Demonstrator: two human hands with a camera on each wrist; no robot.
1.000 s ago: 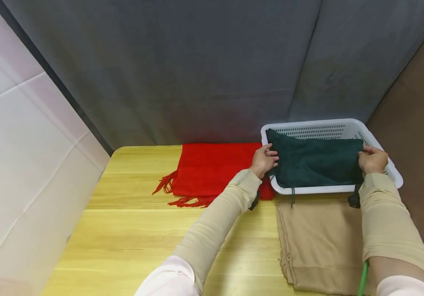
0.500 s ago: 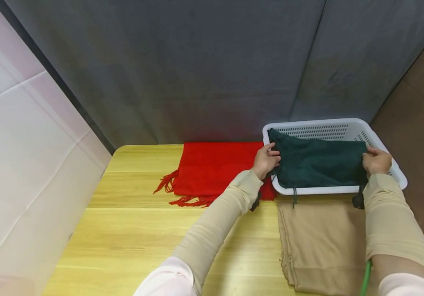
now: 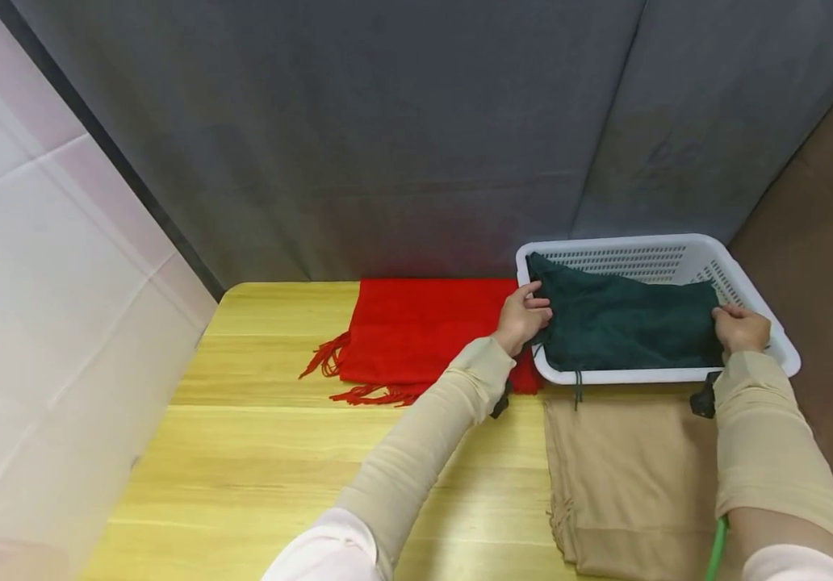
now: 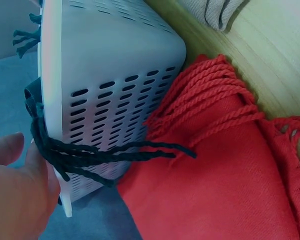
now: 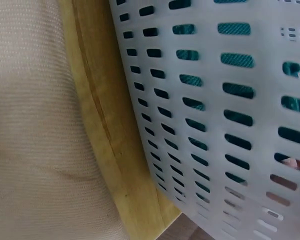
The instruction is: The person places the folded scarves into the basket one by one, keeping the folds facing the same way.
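Note:
A folded dark green scarf (image 3: 627,319) lies in a white plastic basket (image 3: 627,376), with its tassels (image 4: 65,155) hanging over the left rim. My left hand (image 3: 521,317) is at that rim, its fingers loosely spread against the scarf's left end. In the left wrist view, the left hand (image 4: 17,192) is beside the tassels. At the basket's right end, my right hand (image 3: 742,329) pinches the scarf's right edge. The right wrist view shows the basket's perforated wall (image 5: 210,115), with green cloth behind the holes; most of the right hand is hidden there.
A red fringed scarf (image 3: 431,323) lies folded left of the basket. In front of the basket is a folded tan scarf (image 3: 634,484). Both rest on the wooden table (image 3: 257,460). A grey panel (image 3: 387,145) stands behind, a brown one (image 3: 823,210) at right.
The right hand has shifted slightly right and down, and the scarf's right end now sits a little lower in the basket. The left hand has stayed almost still.

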